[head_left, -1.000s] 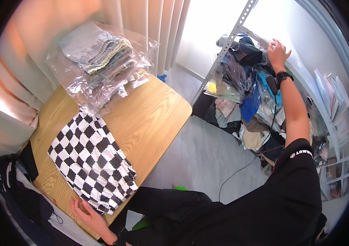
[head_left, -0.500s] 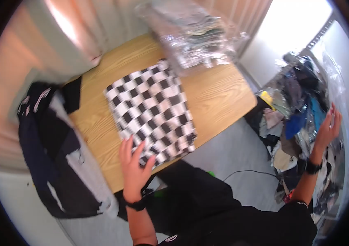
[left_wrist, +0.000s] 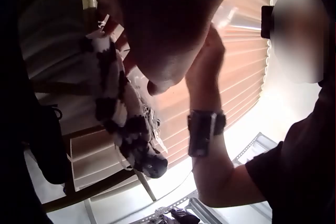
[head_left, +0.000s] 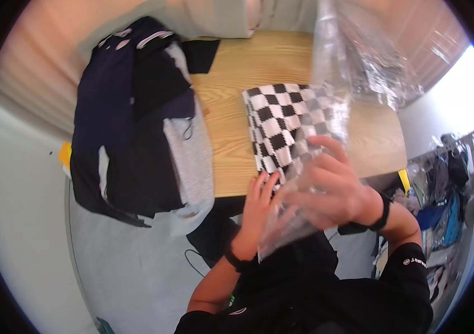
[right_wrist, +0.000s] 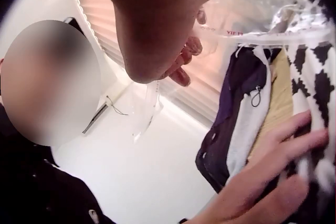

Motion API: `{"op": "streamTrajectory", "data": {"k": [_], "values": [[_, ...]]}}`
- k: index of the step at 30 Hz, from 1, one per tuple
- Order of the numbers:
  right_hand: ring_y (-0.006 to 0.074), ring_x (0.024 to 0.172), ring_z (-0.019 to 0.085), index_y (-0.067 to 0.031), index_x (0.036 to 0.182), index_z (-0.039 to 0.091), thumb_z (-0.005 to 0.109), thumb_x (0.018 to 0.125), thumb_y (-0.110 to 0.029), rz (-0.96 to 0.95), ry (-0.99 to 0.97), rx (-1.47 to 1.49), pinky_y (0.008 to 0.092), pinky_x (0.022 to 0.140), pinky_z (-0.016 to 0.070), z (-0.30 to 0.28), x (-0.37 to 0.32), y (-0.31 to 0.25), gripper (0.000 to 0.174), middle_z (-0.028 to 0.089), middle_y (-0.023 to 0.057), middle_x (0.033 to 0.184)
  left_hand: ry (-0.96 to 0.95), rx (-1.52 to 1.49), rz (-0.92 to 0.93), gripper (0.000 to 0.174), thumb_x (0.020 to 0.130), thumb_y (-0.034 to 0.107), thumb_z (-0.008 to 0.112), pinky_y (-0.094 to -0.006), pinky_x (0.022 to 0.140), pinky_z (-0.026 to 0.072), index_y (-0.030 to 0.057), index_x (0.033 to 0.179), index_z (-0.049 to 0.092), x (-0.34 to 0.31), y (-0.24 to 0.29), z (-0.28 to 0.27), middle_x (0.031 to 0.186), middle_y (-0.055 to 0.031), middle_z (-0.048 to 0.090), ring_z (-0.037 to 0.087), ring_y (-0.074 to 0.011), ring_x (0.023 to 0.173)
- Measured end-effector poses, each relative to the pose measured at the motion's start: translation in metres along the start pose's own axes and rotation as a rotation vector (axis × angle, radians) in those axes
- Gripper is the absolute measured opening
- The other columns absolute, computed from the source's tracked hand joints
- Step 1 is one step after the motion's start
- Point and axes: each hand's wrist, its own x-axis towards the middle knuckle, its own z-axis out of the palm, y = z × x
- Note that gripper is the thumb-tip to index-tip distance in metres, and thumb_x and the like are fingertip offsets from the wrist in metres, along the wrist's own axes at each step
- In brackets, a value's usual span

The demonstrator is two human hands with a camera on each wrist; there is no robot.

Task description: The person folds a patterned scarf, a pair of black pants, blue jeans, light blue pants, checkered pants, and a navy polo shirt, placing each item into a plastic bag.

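Observation:
A folded black-and-white checkered garment point(head_left: 273, 119) lies at the front of the wooden table point(head_left: 259, 61). My left hand point(head_left: 256, 209) rests on its near left edge with the fingers extended, as the right wrist view also shows. Above the garment, my right hand point(head_left: 340, 189) grips a clear plastic bag point(head_left: 329, 67). The bag stretches from the back of the table toward my lap and covers the garment's right part. A zip-type strip point(right_wrist: 294, 38) with red print runs along the bag in the right wrist view.
A dark navy and grey pile of clothes point(head_left: 131, 122) lies left of the table. Several bagged garments point(head_left: 382, 69) are stacked at the back right. Beyond the table's right side, heaped clothes point(head_left: 440, 214) fill a metal rack.
My right hand has come from the rack on the right to over the table, now with a clear bag. My left hand has moved onto the garment. The head view has swung left.

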Motion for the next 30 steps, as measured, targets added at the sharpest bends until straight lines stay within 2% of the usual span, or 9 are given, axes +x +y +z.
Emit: {"op": "streamTrajectory", "data": {"k": [5, 6, 9, 11, 13, 17, 23, 27, 30], "values": [[0.0243, 0.073, 0.053, -0.011, 0.087, 0.071, 0.06, 0.057, -0.002, -0.068, -0.272, 0.251, 0.0538, 0.104, 0.0314, 0.062, 0.023, 0.048, 0.033, 0.049, 0.0013, 0.072, 0.053, -0.036, -0.152, 0.041, 0.082, 0.029, 0.066, -0.055, 0.101, 0.0321, 0.0022, 0.112, 0.06, -0.023, 0.026, 0.0, 0.133, -0.0193, 0.043, 0.039, -0.0425, 0.123], [0.0253, 0.09, 0.055, -0.0105, 0.095, 0.068, 0.059, 0.058, -0.001, -0.012, -0.443, 0.175, 0.0556, 0.107, 0.0251, 0.064, 0.023, 0.055, 0.039, 0.054, 0.0058, 0.086, 0.039, -0.009, -0.141, 0.043, 0.082, 0.03, 0.067, -0.0538, 0.102, 0.0319, 0.003, 0.115, 0.058, -0.025, 0.026, 0.001, 0.134, -0.0197, 0.042, 0.038, -0.0438, 0.123], [0.0282, 0.111, 0.049, -0.0122, 0.111, 0.062, 0.058, 0.06, -0.002, 0.119, -0.391, -0.039, 0.0584, 0.109, 0.0188, 0.055, 0.014, 0.054, 0.053, 0.053, 0.0109, 0.108, 0.012, 0.003, -0.126, 0.045, 0.082, 0.024, 0.068, -0.0493, 0.103, 0.0324, 0.0035, 0.119, 0.055, -0.028, 0.03, 0.004, 0.134, -0.0208, 0.04, 0.038, -0.0435, 0.123], [0.03, 0.126, 0.039, -0.0109, 0.124, 0.052, 0.059, 0.063, -0.001, 0.25, -0.479, -0.007, 0.0536, 0.111, 0.0199, 0.034, -0.003, 0.045, 0.062, 0.047, 0.0143, 0.123, 0.214, -0.329, -0.313, 0.044, 0.08, 0.015, 0.069, -0.0445, 0.104, 0.0335, 0.002, 0.12, 0.053, -0.031, 0.035, 0.005, 0.134, -0.0205, 0.04, 0.039, -0.0396, 0.125], [0.0299, 0.12, 0.045, -0.0073, 0.127, 0.048, 0.063, 0.068, 0.0, 0.65, 0.019, 0.183, 0.0425, 0.107, 0.0308, 0.024, -0.041, 0.037, 0.061, 0.05, 0.0128, 0.122, 0.312, -0.612, -0.436, 0.048, 0.081, 0.006, 0.067, -0.0379, 0.105, 0.0323, 0.0019, 0.123, 0.045, -0.045, 0.031, 0.012, 0.132, -0.0154, 0.042, 0.039, -0.0288, 0.127], [0.0187, 0.117, 0.046, 0.0021, 0.128, 0.042, 0.064, 0.077, 0.001, 1.274, 0.526, 0.524, 0.0334, 0.102, 0.0356, 0.045, -0.158, 0.024, 0.055, 0.049, 0.0119, 0.123, 0.349, -1.203, -0.756, 0.048, 0.087, 0.005, 0.062, -0.0341, 0.104, 0.0307, 0.0036, 0.128, 0.037, -0.061, 0.006, 0.042, 0.129, -0.0089, 0.044, 0.042, -0.0179, 0.12], [0.0232, 0.12, 0.044, 0.0023, 0.137, 0.03, 0.068, 0.077, -0.003, 1.251, 0.292, 0.267, 0.0354, 0.097, 0.0417, 0.036, -0.146, -0.013, 0.071, 0.043, 0.0154, 0.131, 0.099, -1.244, -0.765, 0.041, 0.091, 0.014, 0.061, -0.0277, 0.095, 0.039, -0.0002, 0.126, 0.046, -0.039, 0.006, 0.031, 0.119, -0.0048, 0.056, 0.051, -0.0115, 0.106], [0.0223, 0.111, 0.053, 0.0045, 0.145, 0.014, 0.069, 0.078, -0.003, 1.527, 0.242, 0.622, 0.0298, 0.082, 0.0515, 0.004, -0.121, 0.006, 0.087, 0.041, 0.0184, 0.134, -0.052, -1.063, -0.782, 0.037, 0.09, 0.013, 0.061, -0.0274, 0.09, 0.043, -0.001, 0.123, 0.049, -0.021, 0.029, 0.003, 0.116, -0.0057, 0.059, 0.055, -0.012, 0.103], [0.0211, 0.104, 0.06, 0.0085, 0.137, 0.03, 0.059, 0.083, 0.0, 1.568, 0.329, 1.528, 0.0307, 0.085, 0.0506, -0.009, -0.117, 0.013, 0.062, 0.055, 0.0153, 0.124, -0.121, -1.043, -0.787, 0.042, 0.089, 0.01, 0.061, -0.029, 0.093, 0.0426, -0.0021, 0.126, 0.045, -0.017, 0.047, -0.018, 0.118, -0.0081, 0.059, 0.054, -0.0138, 0.107]]}}
